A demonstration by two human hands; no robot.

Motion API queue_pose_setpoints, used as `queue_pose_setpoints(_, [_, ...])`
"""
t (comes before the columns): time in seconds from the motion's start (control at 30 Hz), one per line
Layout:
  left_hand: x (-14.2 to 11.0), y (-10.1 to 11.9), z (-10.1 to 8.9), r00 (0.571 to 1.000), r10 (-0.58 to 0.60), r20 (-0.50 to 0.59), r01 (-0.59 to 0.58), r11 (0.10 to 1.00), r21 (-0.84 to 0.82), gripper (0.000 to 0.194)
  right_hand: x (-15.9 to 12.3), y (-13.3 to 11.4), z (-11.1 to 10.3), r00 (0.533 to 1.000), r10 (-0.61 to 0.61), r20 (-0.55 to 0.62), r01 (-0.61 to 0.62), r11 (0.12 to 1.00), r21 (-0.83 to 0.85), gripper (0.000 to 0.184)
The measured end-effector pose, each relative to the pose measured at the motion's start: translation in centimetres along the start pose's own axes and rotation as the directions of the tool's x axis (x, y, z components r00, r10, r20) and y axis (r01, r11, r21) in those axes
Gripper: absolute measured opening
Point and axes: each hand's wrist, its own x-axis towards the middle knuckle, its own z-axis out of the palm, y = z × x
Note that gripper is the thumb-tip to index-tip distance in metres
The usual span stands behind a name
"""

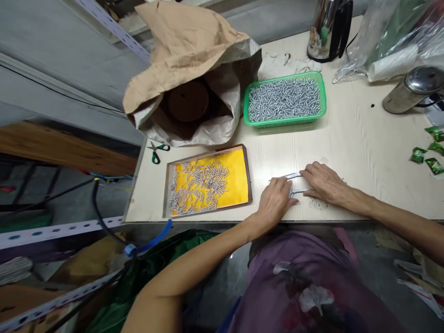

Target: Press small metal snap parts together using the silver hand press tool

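My left hand [276, 200] rests low over the table near its front edge, fingers bent and pressed together on the left end of a thin, pale band-like piece [299, 190]. On its right end my right hand [324, 184] is closed in the same way. Two narrow whitish-blue strips of the piece run between the hands, one above the other; my fingers cover its ends, and its exact kind cannot be made out. Left of my left hand lies a shallow tray [248, 178] with a yellow lining and many small silvery screw-like pieces [204, 182].
Behind the tray stands a large open paper sack [194, 55]. A green basket [285, 121] full of small metal pieces sits at the back. Scissors [156, 152] lie left; a kettle [326, 32], a metal jug [412, 90] and green wrapped packets [418, 155] stand or lie right.
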Motion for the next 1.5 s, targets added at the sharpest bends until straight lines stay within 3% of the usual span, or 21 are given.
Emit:
queue_pose_setpoints(0.1, [2.3,-0.3,1.2,0.983,0.176,0.048,-0.178,0.984,0.027,0.06,-0.4,0.2,-0.3,1.0,0.004,0.024,-0.005,1.0,0.031,0.049])
queue_pose_setpoints(0.2, [3.5,-0.8,1.5,0.971,0.213,0.11,-0.217,0.976,0.026,0.067,-1.0,0.6,-0.4,0.999,0.031,0.024,-0.031,0.999,0.021,0.065])
queue_pose_setpoints(0.27, [3.7,-0.8,1.2,0.971,0.199,0.135,-0.207,0.977,0.047,0.068,-1.4,0.9,-0.3,0.999,0.041,0.012,-0.041,0.999,0.001,0.065])
queue_pose_setpoints(0.43, [3.7,0.3,0.5,0.967,0.169,0.192,-0.197,0.971,0.134,0.052,-2.0,0.3,0.4,0.999,0.035,-0.011,-0.035,0.999,-0.017,0.047])
queue_pose_setpoints(0.6, [3.4,1.0,0.8,0.964,0.143,0.226,-0.176,0.975,0.135,0.028,-2.9,-0.8,1.7,0.997,0.046,-0.063,-0.048,0.998,-0.032,0.011])
queue_pose_setpoints(0.77, [3.2,1.2,1.3,0.977,0.064,0.205,-0.094,0.986,0.139,0.022,-3.1,-1.2,2.4,0.994,0.053,-0.096,-0.051,0.999,0.019,0.025])
queue_pose_setpoints(0.87, [3.3,1.4,1.6,0.982,0.045,0.184,-0.075,0.985,0.156,0.021,-2.8,-0.8,2.1,0.994,0.065,-0.086,-0.062,0.997,0.035,0.019])
queue_pose_setpoints(0.93, [2.9,1.6,2.2,0.993,0.037,0.114,-0.056,0.986,0.16,0.027,-2.6,-0.2,1.7,0.994,0.073,-0.083,-0.069,0.996,0.053,0.013])
queue_pose_setpoints(1.03, [1.7,2.1,3.8,0.997,0.03,-0.064,-0.021,0.989,0.146,0.04,-2.3,1.5,0.7,0.997,0.032,-0.065,-0.026,0.996,0.087,0.046])
queue_pose_setpoints(1.1, [0.6,2.5,5.1,0.988,0.051,-0.143,-0.034,0.993,0.115,0.041,-1.9,2.7,0.2,0.999,-0.031,-0.044,0.036,0.992,0.119,0.055])
queue_pose_setpoints(1.27, [-1.4,3.2,7.1,0.979,0.163,-0.119,-0.165,0.986,-0.007,0.049,-0.2,4.1,0.2,0.993,-0.076,-0.087,0.083,0.993,0.083,0.025])
queue_pose_setpoints(1.5, [-1.8,3.0,7.2,0.971,0.189,-0.148,-0.199,0.979,-0.053,0.054,3.4,3.9,-0.1,0.987,0.049,-0.154,-0.058,0.997,-0.06,0.023])
